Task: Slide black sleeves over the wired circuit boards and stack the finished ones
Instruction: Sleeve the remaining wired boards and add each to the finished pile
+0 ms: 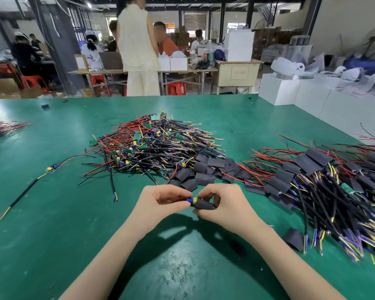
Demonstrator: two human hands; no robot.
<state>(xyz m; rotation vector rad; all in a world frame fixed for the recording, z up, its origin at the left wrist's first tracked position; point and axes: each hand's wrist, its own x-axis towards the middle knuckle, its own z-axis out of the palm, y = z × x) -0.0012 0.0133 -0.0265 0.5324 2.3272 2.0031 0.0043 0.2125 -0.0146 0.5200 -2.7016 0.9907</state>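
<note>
You work at a wide green table [52, 224] in a workshop hall; behind it other people sit at wooden benches and one person in pale yellow clothes [139, 50] stands near the far edge. On the left of the table lies a single wired board [52, 168]. In the middle is the pile of bare wired boards [147, 144], with loose black sleeves [204, 172] at its near right side. On the right lies the stack of finished ones [325, 182], beside white boxes [312, 98].

Both your forearms reach forward and meet in front of you. Your left hand [160, 204] pinches the circuit board [191, 200] with curled fingers. Your right hand [223, 202] grips the black sleeve [205, 205] between thumb and fingers. The sleeve lies with its long axis left to right, its mouth toward the left, and the board's blue and yellow parts show just at this mouth.
</note>
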